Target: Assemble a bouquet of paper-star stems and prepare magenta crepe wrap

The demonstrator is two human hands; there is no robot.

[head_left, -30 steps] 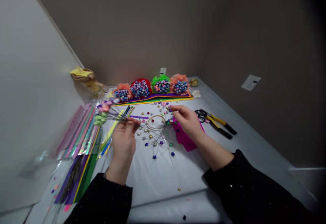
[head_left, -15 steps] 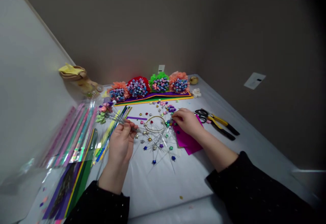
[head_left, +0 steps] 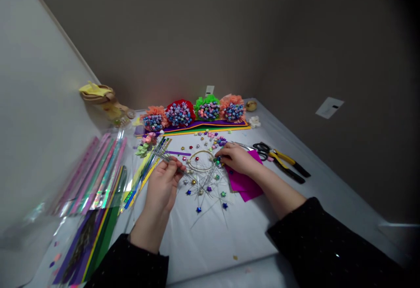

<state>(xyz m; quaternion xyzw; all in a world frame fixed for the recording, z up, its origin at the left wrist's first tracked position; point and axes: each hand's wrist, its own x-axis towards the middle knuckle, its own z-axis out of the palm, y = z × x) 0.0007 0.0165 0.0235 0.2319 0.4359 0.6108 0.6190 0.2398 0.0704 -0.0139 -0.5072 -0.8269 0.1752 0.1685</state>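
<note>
My left hand [head_left: 163,184] is closed round a bunch of thin wire stems [head_left: 160,154] tipped with small pink and green paper stars [head_left: 146,144] that point up and left. My right hand [head_left: 236,157] rests on the table with its fingers pinched at a small star [head_left: 217,161] among several loose paper stars. Between the hands lies a ring of tape [head_left: 201,160]. More star-tipped wires [head_left: 210,192] fan out on the white sheet below it. A magenta paper sheet [head_left: 244,185] lies under my right wrist.
Several star bouquets [head_left: 193,112] in crepe paper stand along the back on coloured sheets. Scissors [head_left: 264,148] and yellow-handled pliers [head_left: 288,163] lie at right. Packs of paper strips [head_left: 98,176] and coloured sheets [head_left: 88,240] lie at left. A yellow bag [head_left: 98,95] leans on the wall.
My right hand has come down from above the loose stars onto the table and pinched at one. My left hand has swung the wire bunch a little right and more upright.
</note>
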